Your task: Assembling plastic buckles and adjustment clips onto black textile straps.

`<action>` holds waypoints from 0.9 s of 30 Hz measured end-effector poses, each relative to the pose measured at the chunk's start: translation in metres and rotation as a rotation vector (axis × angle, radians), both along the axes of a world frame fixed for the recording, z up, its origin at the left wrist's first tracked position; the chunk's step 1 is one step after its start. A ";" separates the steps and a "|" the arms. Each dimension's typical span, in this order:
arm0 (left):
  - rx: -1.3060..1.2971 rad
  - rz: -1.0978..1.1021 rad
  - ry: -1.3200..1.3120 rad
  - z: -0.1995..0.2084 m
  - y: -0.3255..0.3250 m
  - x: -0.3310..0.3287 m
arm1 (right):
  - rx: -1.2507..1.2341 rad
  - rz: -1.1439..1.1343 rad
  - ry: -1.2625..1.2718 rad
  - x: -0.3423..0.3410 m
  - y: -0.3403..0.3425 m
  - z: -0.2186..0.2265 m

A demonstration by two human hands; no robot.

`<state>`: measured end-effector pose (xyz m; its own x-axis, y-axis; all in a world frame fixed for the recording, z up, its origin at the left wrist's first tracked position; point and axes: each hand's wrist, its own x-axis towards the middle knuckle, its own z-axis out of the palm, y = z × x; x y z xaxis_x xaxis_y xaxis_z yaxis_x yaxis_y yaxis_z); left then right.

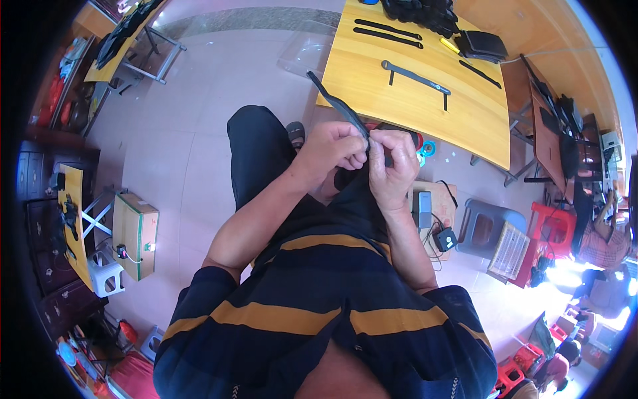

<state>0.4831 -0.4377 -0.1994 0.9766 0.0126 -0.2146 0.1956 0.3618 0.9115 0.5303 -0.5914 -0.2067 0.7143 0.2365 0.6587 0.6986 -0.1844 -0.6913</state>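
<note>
Slackening either pinch could let the dark strap [337,103] twist or drop, since its free length extends toward 11 o'clock from the 2 hands, apparently unsupported beyond the grip. The left hand [335,146] has its fingers curled closed around the near end. The right hand [394,159] has its fingertips pinched together on that end, beside the left. The table [465,133] lies toward 1 o'clock.

Beyond the right hand [397,163], a yellow table [478,126] bears a grey strap [417,78]; farther from that hand lie 3 black straps [387,38], a black heap [425,14], a yellow object [450,46], a black pouch [482,46].
</note>
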 end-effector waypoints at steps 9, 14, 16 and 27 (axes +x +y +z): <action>-0.028 -0.041 0.041 -0.002 0.006 0.001 | -0.036 0.047 -0.098 0.001 0.002 0.001; -0.044 -0.023 0.040 -0.004 0.007 0.000 | -0.063 0.056 -0.101 -0.002 0.002 0.004; -0.035 -0.021 0.044 -0.003 0.008 0.000 | -0.062 0.051 -0.108 0.000 0.004 0.003; -0.092 0.004 0.053 -0.013 0.005 -0.003 | -0.028 0.011 -0.037 -0.003 0.007 -0.003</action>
